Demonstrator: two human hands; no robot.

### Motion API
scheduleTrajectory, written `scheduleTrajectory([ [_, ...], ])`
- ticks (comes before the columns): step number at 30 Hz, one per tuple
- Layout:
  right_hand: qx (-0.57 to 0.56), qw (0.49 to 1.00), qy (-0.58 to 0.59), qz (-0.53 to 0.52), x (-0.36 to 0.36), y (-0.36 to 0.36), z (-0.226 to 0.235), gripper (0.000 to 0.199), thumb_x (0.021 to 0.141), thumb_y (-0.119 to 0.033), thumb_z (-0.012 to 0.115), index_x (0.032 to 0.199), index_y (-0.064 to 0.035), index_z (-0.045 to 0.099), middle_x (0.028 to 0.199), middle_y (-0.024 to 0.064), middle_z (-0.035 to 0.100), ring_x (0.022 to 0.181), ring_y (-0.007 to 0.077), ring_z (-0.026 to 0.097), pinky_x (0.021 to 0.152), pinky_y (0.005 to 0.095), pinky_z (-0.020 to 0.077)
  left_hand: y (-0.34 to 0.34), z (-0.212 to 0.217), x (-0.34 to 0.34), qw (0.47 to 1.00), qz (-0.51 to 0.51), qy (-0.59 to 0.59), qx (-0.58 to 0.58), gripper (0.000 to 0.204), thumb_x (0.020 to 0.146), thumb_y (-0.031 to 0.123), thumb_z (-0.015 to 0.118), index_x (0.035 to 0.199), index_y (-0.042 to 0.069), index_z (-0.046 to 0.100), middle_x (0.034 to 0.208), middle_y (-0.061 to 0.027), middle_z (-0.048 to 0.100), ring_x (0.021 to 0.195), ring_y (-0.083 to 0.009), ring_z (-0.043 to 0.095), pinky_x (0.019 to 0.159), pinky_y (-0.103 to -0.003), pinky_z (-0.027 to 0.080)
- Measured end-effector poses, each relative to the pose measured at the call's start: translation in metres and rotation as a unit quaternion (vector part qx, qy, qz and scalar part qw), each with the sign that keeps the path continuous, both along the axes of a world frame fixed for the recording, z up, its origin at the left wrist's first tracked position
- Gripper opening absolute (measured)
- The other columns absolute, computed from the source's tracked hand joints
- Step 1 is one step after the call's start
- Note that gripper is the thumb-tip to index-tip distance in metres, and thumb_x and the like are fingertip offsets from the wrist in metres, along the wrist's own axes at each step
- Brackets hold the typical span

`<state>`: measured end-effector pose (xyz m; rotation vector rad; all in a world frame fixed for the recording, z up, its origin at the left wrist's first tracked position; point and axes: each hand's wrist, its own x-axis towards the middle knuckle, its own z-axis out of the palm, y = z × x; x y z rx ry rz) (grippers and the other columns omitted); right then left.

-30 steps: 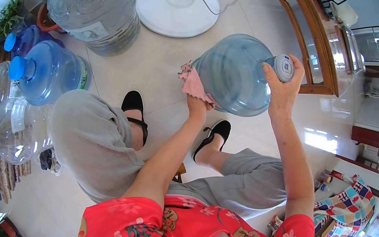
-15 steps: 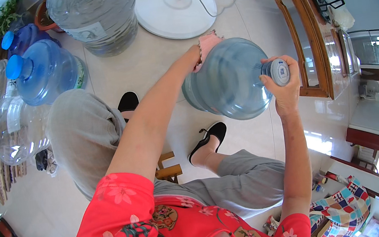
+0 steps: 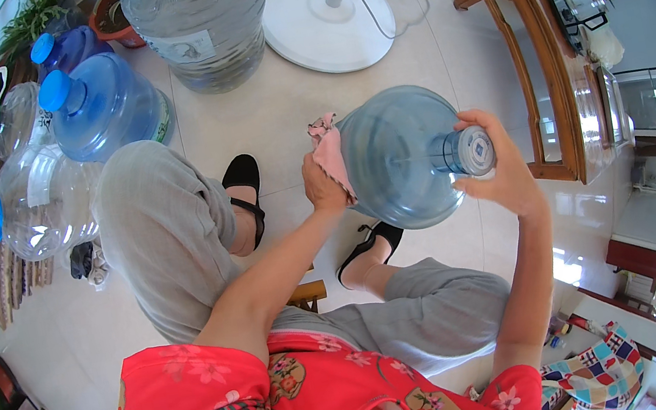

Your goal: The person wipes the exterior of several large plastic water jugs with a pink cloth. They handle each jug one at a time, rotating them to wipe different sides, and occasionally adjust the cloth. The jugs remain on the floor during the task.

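A large pale blue water jug [image 3: 398,159] is tilted in front of me, its capped neck pointing right. My right hand [image 3: 507,172] wraps round the neck beside the white-grey cap [image 3: 476,151]. A pink cloth [image 3: 330,156] with a patterned edge is in my left hand [image 3: 326,184], which presses it against the jug's base end at the left. The left fingers are partly hidden behind the cloth. Where the jug rests on the floor is hidden under its body.
Several blue and clear water jugs [image 3: 103,112] stand at the left by potted plants. Farther off are a big clear water barrel [image 3: 214,51] and a white round stand base [image 3: 317,26]. A wooden cabinet [image 3: 535,78] is at the right. A wooden stool [image 3: 306,293] shows beneath me.
My left hand and the cloth have moved from the jug's far side down and nearer, round to its base end. The right hand still holds the neck. My left foot shows more.
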<state>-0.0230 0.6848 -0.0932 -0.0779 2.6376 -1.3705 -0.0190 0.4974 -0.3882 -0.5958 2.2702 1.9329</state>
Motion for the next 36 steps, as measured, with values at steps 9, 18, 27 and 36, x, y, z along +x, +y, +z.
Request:
scheduleTrajectory([
  [9,0.209,0.946,0.198,-0.15,0.0,-0.034,-0.03,0.027,0.074,-0.009,0.075,0.094,-0.0059,0.057,0.087,0.0061,0.059,0.064,0.0185,0.056,0.06,0.0302,0.0465,-0.01,0.066,-0.074,0.925,-0.264,0.247,0.119,0.038,0.094,0.021,0.058,0.129,0.005,0.059,0.12,-0.013,0.065,0.113,-0.0287,0.059,0.1,-0.031,0.043],
  [18,0.238,0.933,0.241,-0.124,-0.005,-0.038,-0.033,0.02,0.074,-0.004,0.069,0.09,-0.0055,0.058,0.082,0.0089,0.057,0.061,0.0239,0.056,0.056,0.0325,0.0449,0.031,0.114,-0.185,0.813,-0.496,-0.142,0.269,0.032,0.095,0.028,0.059,0.12,0.009,0.066,0.111,-0.0029,0.068,0.092,-0.0105,0.061,0.082,-0.027,0.05],
  [27,0.236,0.931,0.255,-0.111,-0.007,-0.035,-0.036,0.021,0.072,-0.003,0.069,0.089,-0.0054,0.058,0.083,0.009,0.058,0.061,0.0231,0.055,0.054,0.0318,0.0447,0.085,0.089,-0.208,0.727,-0.646,-0.149,0.178,0.033,0.095,0.028,0.057,0.122,0.01,0.063,0.118,-0.0035,0.065,0.098,-0.012,0.06,0.087,-0.029,0.048],
  [36,0.228,0.93,0.271,-0.103,-0.008,-0.032,-0.035,0.02,0.073,-0.004,0.07,0.088,-0.0061,0.058,0.081,0.0085,0.058,0.059,0.0248,0.056,0.052,0.0325,0.0441,0.027,0.051,-0.183,0.762,-0.642,0.065,0.056,0.034,0.095,0.028,0.055,0.124,0.01,0.061,0.125,-0.004,0.063,0.103,-0.0135,0.059,0.092,-0.031,0.047],
])
